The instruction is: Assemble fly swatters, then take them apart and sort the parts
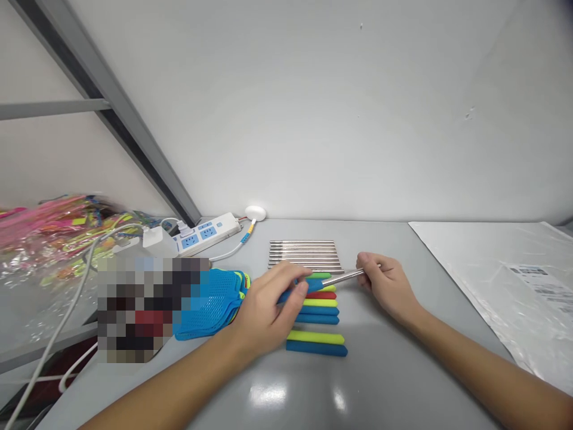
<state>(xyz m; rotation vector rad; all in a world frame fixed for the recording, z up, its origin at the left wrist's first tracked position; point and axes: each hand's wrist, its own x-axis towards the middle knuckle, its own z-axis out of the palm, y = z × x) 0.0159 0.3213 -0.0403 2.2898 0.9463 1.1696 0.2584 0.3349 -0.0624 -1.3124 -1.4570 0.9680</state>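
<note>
My left hand (273, 304) is closed around a blue foam grip (314, 285). Out of the grip's right end runs a thin silver metal rod (342, 278); how deep it sits in the grip is hidden. My right hand (387, 283) pinches the rod's far end between thumb and fingers. Under and beside my left hand lie more coloured grips, among them a red one (324, 295), a yellow-green one (317, 338) and a blue one (317, 348). Behind them a row of several silver rods (304, 254) lies side by side on the table.
Blue perforated fly swatter heads (210, 304) are stacked left of my left hand, next to a pixelated patch. Behind them stands a power strip (206, 236) with plugs and white cables. Plastic-wrapped colourful items (58, 233) fill the far left; a white plastic package (487, 286) lies right.
</note>
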